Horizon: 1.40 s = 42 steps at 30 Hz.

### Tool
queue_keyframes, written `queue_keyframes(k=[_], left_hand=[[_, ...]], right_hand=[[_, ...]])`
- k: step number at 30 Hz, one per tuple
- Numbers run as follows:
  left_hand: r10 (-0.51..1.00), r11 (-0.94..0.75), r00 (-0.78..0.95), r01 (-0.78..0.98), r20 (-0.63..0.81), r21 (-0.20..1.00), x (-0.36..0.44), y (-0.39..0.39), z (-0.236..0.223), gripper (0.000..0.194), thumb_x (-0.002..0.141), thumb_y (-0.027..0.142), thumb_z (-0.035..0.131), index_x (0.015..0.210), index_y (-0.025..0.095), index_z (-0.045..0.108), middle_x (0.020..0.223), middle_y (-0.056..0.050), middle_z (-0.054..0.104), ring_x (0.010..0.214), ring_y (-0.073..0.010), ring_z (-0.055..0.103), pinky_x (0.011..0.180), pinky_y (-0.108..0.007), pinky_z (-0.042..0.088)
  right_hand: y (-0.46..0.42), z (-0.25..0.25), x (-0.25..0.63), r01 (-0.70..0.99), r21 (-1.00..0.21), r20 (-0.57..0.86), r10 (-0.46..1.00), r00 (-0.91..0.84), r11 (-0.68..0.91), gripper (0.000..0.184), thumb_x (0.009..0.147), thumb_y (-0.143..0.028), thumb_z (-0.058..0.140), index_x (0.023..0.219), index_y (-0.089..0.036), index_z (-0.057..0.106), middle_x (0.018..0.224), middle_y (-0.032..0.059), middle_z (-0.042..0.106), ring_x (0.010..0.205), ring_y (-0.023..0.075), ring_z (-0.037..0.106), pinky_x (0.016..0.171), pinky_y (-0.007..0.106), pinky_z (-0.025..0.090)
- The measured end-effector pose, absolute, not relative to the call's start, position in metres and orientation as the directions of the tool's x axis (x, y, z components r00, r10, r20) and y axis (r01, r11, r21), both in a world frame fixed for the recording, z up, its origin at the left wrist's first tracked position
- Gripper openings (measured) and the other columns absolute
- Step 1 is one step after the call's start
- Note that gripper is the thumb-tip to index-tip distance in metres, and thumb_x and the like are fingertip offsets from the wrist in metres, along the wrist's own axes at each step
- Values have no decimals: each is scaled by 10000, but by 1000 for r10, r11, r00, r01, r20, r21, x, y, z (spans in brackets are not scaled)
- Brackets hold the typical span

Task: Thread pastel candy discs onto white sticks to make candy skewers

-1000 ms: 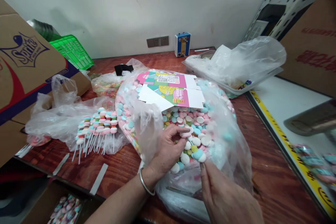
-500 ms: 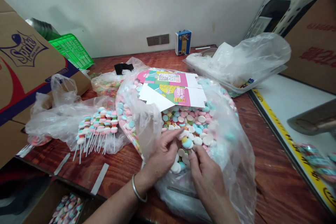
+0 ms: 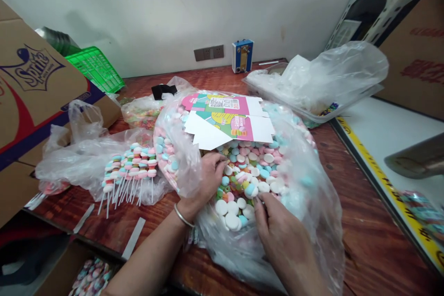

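My right hand [image 3: 280, 222] pinches the lower end of a short candy skewer [image 3: 251, 189], with a blue-and-white piece nearest the fingertips and pink beyond it. Its stick is mostly hidden by my fingers. At the left side of the candy pile [image 3: 268, 159], my left hand [image 3: 210, 173] has its fingers curled down among the pieces; what they grip, if anything, is hidden. The pile of white, pink and blue discs and small coloured rings lies in a large open clear plastic bag [image 3: 312, 222]. A flattened printed carton [image 3: 229, 120] rests on top of it.
Finished-looking candy skewers [image 3: 130, 166] lie on plastic at left, beside a Sprite box [image 3: 27, 78]. Behind them are a bag of candy rings [image 3: 142, 113] and a green basket [image 3: 95, 69]. A clear tub [image 3: 312, 106] stands at right; a lower box [image 3: 52, 268] holds wrapped candies.
My left hand has moved left and away from the skewer, into the pile's left side. The right hand still holds the skewer in nearly the same place.
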<state>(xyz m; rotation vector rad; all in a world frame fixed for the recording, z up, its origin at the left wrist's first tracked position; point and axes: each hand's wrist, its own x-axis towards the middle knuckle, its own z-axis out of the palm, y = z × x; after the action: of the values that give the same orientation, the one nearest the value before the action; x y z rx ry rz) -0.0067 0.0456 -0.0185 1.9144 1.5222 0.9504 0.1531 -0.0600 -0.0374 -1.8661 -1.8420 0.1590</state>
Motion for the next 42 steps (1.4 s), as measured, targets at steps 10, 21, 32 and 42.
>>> queue_keyframes(k=[10,21,32,42], left_hand=[[963,-192,260,461,75,867,-8,24,-13,327,854,212,568,1172,212,642,849,-30,734,741,-158,659,711,-266,509],[929,-297,253,945,270,137,2,58,-19,149,861,170,558,893,173,703,991,-125,668,890,-259,594,809,-380,439],[991,-63,129,323,22,944,0,31,-9,168,804,220,641,933,153,726,916,-62,743,842,-185,672,758,-285,521],[998,55,11,-218,-54,974,22,11,-15,243,700,319,768,884,184,684,806,-12,682,744,-131,629,680,-227,501]], right_hand=[[-63,-41,154,880,-469,257,964,63,67,320,957,-340,317,755,-231,540,601,-3,629,484,151,587,479,256,306],[-69,-45,163,858,-514,168,981,102,-1,265,957,-370,369,838,-243,569,647,-1,665,562,178,635,498,254,348],[-74,-38,163,836,-548,190,976,105,17,264,957,-380,387,829,-247,577,645,-13,660,534,162,619,488,248,358],[-76,-42,150,689,-698,381,916,125,196,266,951,-270,388,951,-191,642,807,30,662,751,145,647,670,210,474]])
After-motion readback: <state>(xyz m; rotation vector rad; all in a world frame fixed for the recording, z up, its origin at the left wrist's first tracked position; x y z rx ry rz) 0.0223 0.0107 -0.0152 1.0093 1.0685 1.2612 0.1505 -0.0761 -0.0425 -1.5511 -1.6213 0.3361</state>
